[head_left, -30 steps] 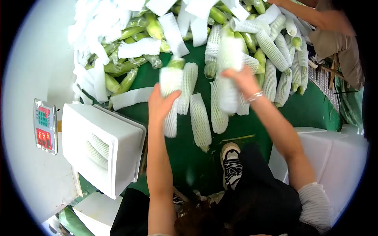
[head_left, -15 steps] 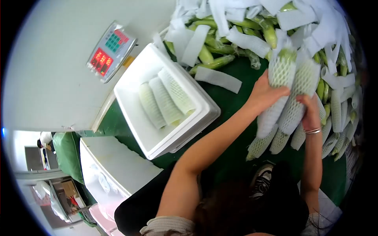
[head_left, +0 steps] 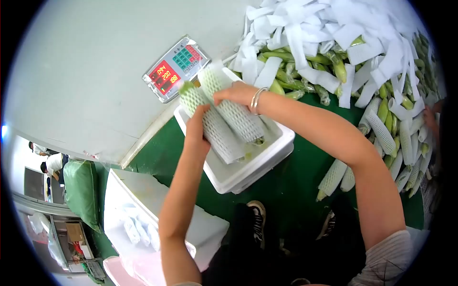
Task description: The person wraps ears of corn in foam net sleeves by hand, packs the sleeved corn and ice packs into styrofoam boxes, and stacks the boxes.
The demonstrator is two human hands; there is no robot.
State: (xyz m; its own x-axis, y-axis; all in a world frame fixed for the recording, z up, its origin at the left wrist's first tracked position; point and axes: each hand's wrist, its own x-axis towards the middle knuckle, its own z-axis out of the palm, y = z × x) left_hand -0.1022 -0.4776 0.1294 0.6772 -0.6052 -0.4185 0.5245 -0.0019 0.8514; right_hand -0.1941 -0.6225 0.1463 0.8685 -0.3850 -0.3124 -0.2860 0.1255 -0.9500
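A pale wall [head_left: 109, 62] is filling the left side, with a green floor [head_left: 307, 143] running out from it. To the person's right, a heap of green cobs [head_left: 339, 71] is lying partly covered by loose white foam strips [head_left: 365, 52]. Several cobs in net sleeves [head_left: 331, 178] are lying along its near edge. A large white box [head_left: 148, 186] is standing beside the person's left arm. In front of the person a smaller white tub [head_left: 226, 187] is standing, its inside partly hidden from me. Just beyond it, a digital scale [head_left: 175, 69] is showing lit figures on a red panel.

Two sleeved cobs are being held side by side over the tub, both slanting: the left cob [head_left: 223, 138] and the right cob [head_left: 238, 117]. Their upper ends are pointing toward the scale; whether their lower ends are touching anything inside, I cannot tell.

The left hand [head_left: 196, 129] is grasping the left cob, its thumb lying over the sleeve and its fingers opening only to the cob's thickness. The right hand [head_left: 237, 94] is gripping the right cob from above, similarly spread; some fingertips are escaping my view. A silver bracelet [head_left: 257, 101] is circling the right wrist.
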